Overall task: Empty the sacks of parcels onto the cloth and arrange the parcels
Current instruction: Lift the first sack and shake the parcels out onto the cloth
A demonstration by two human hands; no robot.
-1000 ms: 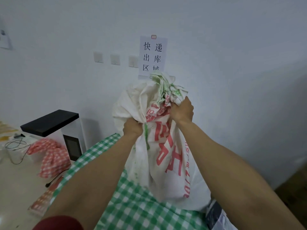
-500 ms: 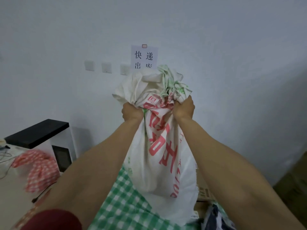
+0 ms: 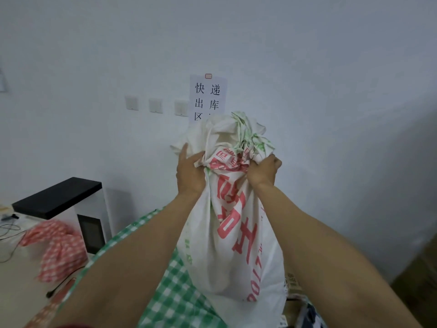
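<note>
White woven sack, red-printed, hangs upended over green checked cloth. Left hand and right hand both clench its bunched upper end. Few parcels lie beneath. Emptying apparently underway, arranging not begun.

Paper wall sign: "快递出库区"

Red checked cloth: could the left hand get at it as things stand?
Probably not yet: the left hand holds up the sack with the right hand. The red checked cloth lies uncovered lower left; nothing else seems to block it.
</note>
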